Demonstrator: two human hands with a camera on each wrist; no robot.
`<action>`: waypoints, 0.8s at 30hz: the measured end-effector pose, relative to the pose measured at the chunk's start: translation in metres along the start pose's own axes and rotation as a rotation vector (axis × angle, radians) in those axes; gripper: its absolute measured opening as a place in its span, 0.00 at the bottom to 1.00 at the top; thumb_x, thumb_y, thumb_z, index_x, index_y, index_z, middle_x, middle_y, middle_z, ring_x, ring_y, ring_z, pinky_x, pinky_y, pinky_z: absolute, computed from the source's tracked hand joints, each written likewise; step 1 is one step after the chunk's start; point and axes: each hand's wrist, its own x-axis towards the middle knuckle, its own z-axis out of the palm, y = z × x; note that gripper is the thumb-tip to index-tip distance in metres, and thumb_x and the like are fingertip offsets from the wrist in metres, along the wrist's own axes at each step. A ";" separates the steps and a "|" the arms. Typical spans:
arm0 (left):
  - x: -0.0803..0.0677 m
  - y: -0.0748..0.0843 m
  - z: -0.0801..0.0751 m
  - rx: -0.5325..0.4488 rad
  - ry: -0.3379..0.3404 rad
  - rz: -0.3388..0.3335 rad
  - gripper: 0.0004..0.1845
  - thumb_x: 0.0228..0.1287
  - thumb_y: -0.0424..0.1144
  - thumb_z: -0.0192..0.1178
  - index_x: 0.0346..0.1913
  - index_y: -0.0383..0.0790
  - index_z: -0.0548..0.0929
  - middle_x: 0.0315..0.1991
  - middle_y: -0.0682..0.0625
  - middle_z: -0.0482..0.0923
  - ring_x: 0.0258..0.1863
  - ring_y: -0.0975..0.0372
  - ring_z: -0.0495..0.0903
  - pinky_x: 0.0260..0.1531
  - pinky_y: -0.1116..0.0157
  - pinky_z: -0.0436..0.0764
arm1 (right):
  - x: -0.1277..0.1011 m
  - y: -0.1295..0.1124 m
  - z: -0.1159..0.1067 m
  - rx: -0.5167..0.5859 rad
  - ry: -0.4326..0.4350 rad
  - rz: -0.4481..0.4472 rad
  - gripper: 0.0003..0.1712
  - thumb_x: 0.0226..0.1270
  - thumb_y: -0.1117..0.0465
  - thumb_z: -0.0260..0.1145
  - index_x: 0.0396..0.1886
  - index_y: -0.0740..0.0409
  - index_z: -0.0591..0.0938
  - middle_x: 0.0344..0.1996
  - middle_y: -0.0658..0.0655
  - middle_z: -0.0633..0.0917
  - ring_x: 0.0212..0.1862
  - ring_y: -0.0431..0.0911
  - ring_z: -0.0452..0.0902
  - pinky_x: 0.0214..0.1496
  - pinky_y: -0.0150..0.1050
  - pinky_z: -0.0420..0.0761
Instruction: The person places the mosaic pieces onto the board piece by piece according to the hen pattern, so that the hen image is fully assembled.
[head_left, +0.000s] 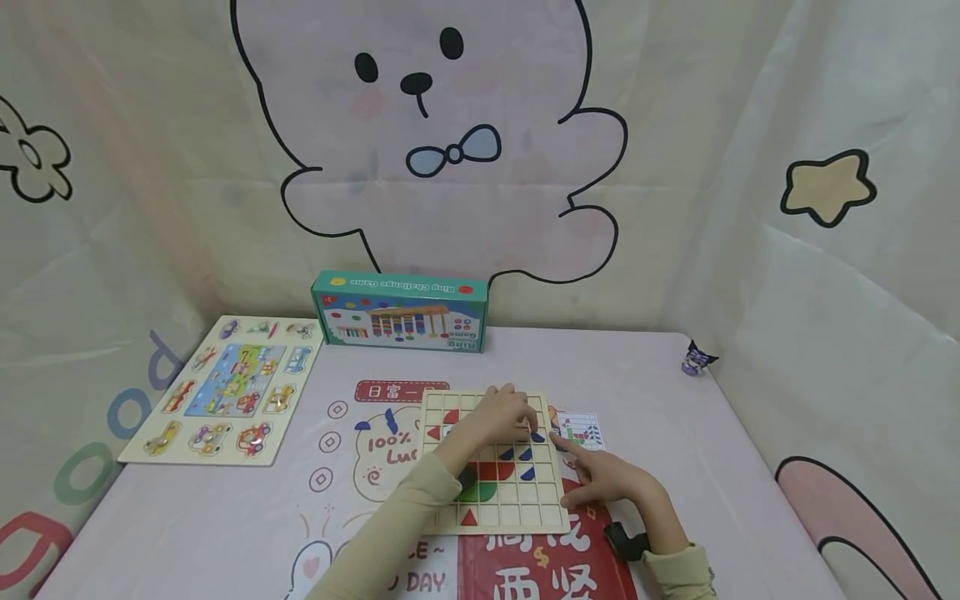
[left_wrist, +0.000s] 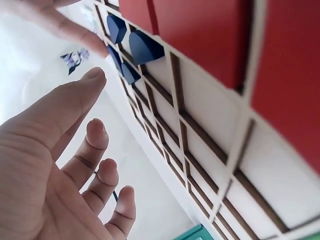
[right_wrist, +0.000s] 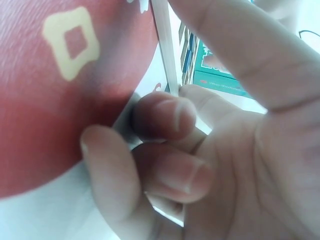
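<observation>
Reaching over the grid board (head_left: 491, 467), the left hand (head_left: 501, 417) hovers with fingers relaxed, grasping nothing, near the blue pieces (head_left: 525, 454) seated in its cells. The right hand (head_left: 603, 479) rests at the board's right edge, index finger extended, other fingers curled against the rim, apparently steadying it. A pattern card (head_left: 581, 431) lies just beyond that edge, a teal box (head_left: 400, 311) behind the board on the surface (head_left: 750, 492).

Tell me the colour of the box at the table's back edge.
Teal box, clearest in the head view.
</observation>
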 end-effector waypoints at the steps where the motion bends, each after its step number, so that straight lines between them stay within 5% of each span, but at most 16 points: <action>1: -0.002 -0.001 -0.001 -0.009 0.004 -0.005 0.05 0.58 0.47 0.63 0.37 0.60 0.86 0.35 0.60 0.76 0.37 0.65 0.67 0.41 0.63 0.66 | 0.000 0.000 0.000 0.002 -0.001 -0.001 0.55 0.48 0.45 0.72 0.72 0.51 0.54 0.17 0.51 0.70 0.22 0.41 0.64 0.26 0.34 0.66; 15: -0.039 -0.027 -0.013 -0.176 0.107 -0.077 0.05 0.56 0.45 0.64 0.37 0.56 0.86 0.33 0.58 0.75 0.37 0.64 0.67 0.42 0.61 0.66 | -0.001 -0.002 0.001 0.024 0.005 0.017 0.56 0.46 0.45 0.73 0.72 0.51 0.54 0.23 0.52 0.73 0.31 0.44 0.70 0.29 0.38 0.69; 24: -0.063 -0.044 -0.017 -0.181 0.179 -0.112 0.05 0.54 0.45 0.66 0.35 0.54 0.86 0.32 0.58 0.76 0.35 0.64 0.67 0.40 0.61 0.66 | -0.001 -0.003 0.001 0.018 0.010 0.011 0.55 0.46 0.46 0.73 0.72 0.51 0.55 0.17 0.51 0.70 0.24 0.42 0.67 0.27 0.36 0.66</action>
